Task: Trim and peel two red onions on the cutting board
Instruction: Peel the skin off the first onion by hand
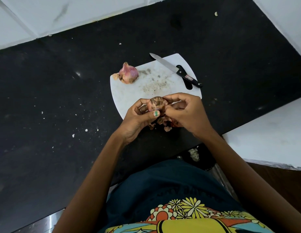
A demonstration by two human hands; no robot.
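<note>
A red onion [156,105] is held above the near edge of the white cutting board [129,96], gripped from the left by the left hand [138,118], whose fingers curl round it with the thumb pressed on its near side. The onion's papery skin is seen mottled brown and pink, with dark smudges. The right hand [186,111] is closed against the onion's right side, its fingertips pinching at the skin. Torn peel scraps [163,125] are gathered beneath the hands at the board's near edge. At the board's far left corner a second onion [128,73] is set down, pink-purple, unpeeled, its pointed tip up and loose skin trailing. A black-handled knife [176,69] is laid across the far right corner, its blade tip overhanging the dark bench [62,98].
</note>
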